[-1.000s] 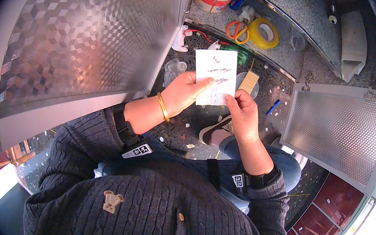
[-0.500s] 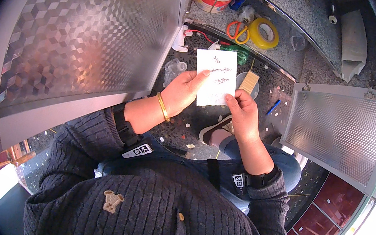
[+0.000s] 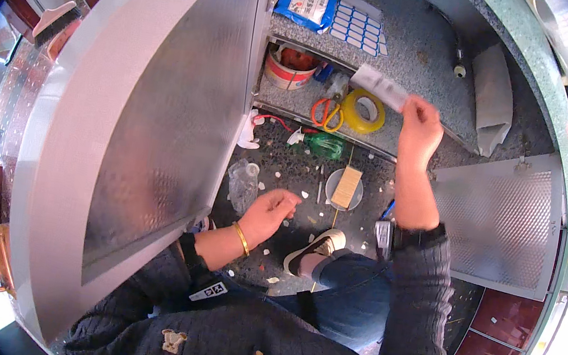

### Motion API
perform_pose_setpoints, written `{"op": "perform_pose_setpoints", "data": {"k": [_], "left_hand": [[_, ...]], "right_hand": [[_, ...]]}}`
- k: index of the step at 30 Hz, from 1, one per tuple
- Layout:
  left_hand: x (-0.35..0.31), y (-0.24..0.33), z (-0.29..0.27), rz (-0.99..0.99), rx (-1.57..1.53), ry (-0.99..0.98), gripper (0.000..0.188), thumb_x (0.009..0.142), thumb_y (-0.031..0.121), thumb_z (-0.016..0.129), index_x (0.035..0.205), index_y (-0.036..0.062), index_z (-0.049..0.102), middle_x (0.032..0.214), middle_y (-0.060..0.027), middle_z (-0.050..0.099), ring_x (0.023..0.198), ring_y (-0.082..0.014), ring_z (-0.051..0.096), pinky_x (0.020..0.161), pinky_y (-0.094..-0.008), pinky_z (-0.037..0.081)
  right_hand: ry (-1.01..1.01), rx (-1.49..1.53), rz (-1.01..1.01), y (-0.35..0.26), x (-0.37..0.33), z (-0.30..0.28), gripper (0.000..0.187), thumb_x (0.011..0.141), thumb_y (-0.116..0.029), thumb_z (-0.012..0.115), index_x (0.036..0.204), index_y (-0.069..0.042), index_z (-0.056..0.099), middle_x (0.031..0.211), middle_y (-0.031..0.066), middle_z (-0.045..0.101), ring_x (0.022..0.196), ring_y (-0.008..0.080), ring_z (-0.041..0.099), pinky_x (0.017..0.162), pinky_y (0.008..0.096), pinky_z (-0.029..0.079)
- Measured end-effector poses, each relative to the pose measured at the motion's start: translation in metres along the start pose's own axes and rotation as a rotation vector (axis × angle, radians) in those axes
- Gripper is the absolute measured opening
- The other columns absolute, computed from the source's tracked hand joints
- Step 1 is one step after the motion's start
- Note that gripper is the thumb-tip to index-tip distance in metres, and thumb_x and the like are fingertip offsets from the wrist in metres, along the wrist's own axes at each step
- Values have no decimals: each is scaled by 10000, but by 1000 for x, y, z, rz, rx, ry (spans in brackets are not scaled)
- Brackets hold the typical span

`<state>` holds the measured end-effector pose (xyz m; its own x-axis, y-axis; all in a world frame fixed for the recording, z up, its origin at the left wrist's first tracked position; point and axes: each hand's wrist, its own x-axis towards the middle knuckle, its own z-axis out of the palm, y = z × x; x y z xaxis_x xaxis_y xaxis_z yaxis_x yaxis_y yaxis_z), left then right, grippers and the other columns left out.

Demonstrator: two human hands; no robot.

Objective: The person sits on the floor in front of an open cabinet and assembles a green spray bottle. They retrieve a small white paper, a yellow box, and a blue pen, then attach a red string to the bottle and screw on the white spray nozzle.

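Floor [image 3: 274,170]: lying beneath the left hand, showing pale flecks.
Left cabinet door [image 3: 170,111]: standing open to the left of the left hand.
Upper shelf [image 3: 418,51]: extending beyond the right hand.
Right cabinet door [image 3: 496,215]: hanging open to the right of the right hand.
Lower shelf [image 3: 389,136]: running along to the left of the right hand, carrying a tub, scissors and tape.
Red-and-white tub [image 3: 287,76]: sitting far to the left of the right hand, beyond the left hand.
Clear bottle [image 3: 241,185]: lying just beyond and left of the left hand.
Right hand [image 3: 421,128]: gripping the slip's right end between thumb and fingers.
Left hand [image 3: 268,215]: resting loosely closed, thumb and fingertips meeting.
Blue packet [image 3: 308,5]: lying on the upper shelf, beyond and left of the right hand.
Yellow tape roll [image 3: 375,123]: lying near, left of the right hand.
Scissors [image 3: 327,115]: lying just left of the tape, farther from the right hand, showing orange and yellow handles.
Paper slip [image 3: 377,84]: pointing leftward from the right hand, blurring slightly.
Blue pen [image 3: 387,209]: lying to the right of the left hand, partly hiding behind the right forearm.
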<state>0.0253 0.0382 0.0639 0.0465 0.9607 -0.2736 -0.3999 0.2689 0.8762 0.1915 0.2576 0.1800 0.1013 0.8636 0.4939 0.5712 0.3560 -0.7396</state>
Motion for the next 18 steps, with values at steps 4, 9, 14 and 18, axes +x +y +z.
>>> {"op": "perform_pose_setpoints", "data": {"k": [4,9,14,18], "left_hand": [[0,-8,-1,-84,112,-56,229,910,227,494,925,18,587,718,-19,549,674,-87,522,637,-224,442],[0,-9,3,-89,231,-115,263,885,267,541,922,11,589,722,-34,582,664,-91,543,621,-247,446],[-3,-11,5,-129,227,-150,256,883,259,550,921,9,591,715,-28,587,644,-86,521,606,-249,434],[-3,-13,1,-128,215,-138,244,881,247,558,933,10,585,727,-20,578,657,-79,516,606,-240,430]], "right_hand": [[45,-262,-294,0,58,41,180,793,-102,596,934,3,641,934,136,592,894,245,579,785,310,452],[-134,-356,-350,-6,70,108,445,761,-131,597,1167,15,489,1126,223,509,1018,375,512,878,399,428],[-331,-302,-340,-4,55,133,416,781,-114,544,1176,-8,464,1160,210,496,987,366,544,844,420,446],[-206,-156,-602,23,26,112,360,775,-67,571,1129,-50,503,1061,154,524,764,264,561,718,351,467]]}}
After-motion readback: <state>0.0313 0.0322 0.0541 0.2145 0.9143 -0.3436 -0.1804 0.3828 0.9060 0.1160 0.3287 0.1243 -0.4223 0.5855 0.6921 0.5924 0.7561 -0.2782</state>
